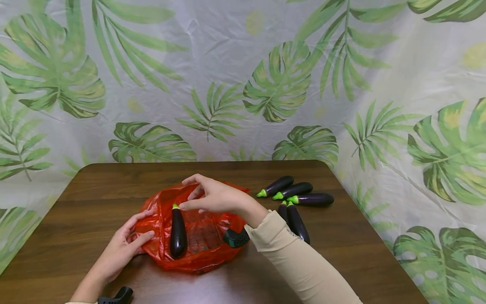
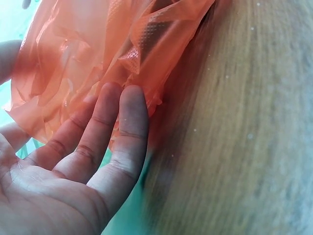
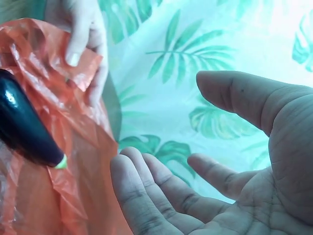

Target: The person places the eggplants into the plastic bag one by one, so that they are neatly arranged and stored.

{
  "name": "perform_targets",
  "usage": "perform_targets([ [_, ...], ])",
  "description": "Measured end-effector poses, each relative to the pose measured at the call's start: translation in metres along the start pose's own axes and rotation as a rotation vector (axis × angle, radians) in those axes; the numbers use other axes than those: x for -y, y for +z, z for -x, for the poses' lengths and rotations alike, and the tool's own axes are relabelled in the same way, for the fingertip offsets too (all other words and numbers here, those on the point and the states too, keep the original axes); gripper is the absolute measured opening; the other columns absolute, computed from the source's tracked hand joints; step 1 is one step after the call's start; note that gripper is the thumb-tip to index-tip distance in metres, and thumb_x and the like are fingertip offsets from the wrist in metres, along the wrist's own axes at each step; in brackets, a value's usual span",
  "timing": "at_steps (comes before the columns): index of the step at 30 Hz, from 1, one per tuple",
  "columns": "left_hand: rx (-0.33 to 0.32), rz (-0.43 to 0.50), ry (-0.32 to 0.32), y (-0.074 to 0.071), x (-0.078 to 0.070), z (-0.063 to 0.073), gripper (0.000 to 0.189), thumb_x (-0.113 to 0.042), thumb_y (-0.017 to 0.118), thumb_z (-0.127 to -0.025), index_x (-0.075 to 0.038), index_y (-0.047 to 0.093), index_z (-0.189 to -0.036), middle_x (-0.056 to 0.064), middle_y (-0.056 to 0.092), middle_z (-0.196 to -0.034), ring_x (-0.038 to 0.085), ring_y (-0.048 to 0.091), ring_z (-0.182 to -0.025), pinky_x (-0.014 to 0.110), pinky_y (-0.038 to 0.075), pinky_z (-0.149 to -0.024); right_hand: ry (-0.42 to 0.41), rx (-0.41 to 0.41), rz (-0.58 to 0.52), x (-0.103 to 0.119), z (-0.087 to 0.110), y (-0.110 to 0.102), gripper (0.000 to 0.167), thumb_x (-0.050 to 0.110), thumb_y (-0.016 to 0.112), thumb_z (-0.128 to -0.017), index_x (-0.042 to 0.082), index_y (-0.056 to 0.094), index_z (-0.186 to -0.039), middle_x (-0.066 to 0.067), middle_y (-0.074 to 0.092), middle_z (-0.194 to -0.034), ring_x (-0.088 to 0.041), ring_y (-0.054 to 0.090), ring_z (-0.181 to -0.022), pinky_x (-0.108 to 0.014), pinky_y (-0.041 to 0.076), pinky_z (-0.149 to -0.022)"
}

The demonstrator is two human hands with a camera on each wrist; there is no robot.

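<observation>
A dark purple eggplant (image 1: 178, 234) with a green stem end lies on the spread red plastic bag (image 1: 205, 261). Over the bag's far side hovers my right hand (image 1: 214, 195), fingers loosely bent and thumb apart from them. In the head view its thumb tip overlaps the eggplant's stem; the right wrist view shows a gap between that hand and the eggplant (image 3: 27, 120), with nothing in the palm. My left hand (image 1: 123, 242) holds the bag's left edge, thumb on top and fingers behind. From the left wrist, straight fingers (image 2: 133, 110) rest against the bag's outer side.
Several more eggplants (image 1: 313, 199) lie to the right of the bag, two of them (image 1: 297, 221) partly behind my right sleeve (image 1: 300, 257). The wooden table (image 1: 360, 261) ends at a leaf-printed cloth (image 1: 228, 63) hanging behind it.
</observation>
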State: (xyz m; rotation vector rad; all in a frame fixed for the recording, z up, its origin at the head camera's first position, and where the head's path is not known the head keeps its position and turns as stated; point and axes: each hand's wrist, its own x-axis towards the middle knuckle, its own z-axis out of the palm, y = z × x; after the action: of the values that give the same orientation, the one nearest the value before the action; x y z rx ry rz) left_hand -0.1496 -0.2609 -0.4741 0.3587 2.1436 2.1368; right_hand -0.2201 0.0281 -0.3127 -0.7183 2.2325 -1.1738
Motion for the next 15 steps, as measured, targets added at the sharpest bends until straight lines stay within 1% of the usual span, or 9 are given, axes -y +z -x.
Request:
perform_targets([
  [5, -0.001, 0.008, 0.008, 0.001, 0.001, 0.000, 0.053, -0.002, 0.056, -0.110, -0.016, 0.045, -0.159, -0.012, 0.067, -0.125, 0.013, 0.076, -0.099, 0.033, 0.067, -0.076, -0.003, -0.016, 0.016, 0.003, 0.011, -0.009, 0.063, 0.029, 0.076, -0.102, 0.021, 0.045, -0.156, -0.007, 0.066, -0.131, -0.016, 0.071, -0.100, -0.031, 0.060, -0.084],
  [9, 0.007, 0.021, 0.025, 0.001, 0.002, 0.001, 0.053, 0.000, 0.056, -0.110, -0.016, 0.045, -0.159, -0.012, 0.067, -0.126, 0.013, 0.076, -0.100, 0.033, 0.067, -0.076, -0.015, -0.025, 0.032, 0.002, 0.021, -0.017, 0.063, 0.029, 0.076, -0.102, 0.021, 0.044, -0.157, -0.008, 0.065, -0.134, -0.017, 0.071, -0.102, -0.031, 0.059, -0.083],
  [15, 0.017, 0.026, 0.040, 0.001, 0.002, 0.001, 0.053, 0.000, 0.055, -0.110, -0.015, 0.045, -0.159, -0.012, 0.067, -0.127, 0.012, 0.076, -0.100, 0.033, 0.067, -0.077, -0.012, -0.040, 0.066, -0.002, 0.038, -0.033, 0.064, 0.031, 0.075, -0.103, 0.020, 0.043, -0.157, -0.011, 0.063, -0.136, -0.019, 0.071, -0.105, -0.033, 0.060, -0.088],
])
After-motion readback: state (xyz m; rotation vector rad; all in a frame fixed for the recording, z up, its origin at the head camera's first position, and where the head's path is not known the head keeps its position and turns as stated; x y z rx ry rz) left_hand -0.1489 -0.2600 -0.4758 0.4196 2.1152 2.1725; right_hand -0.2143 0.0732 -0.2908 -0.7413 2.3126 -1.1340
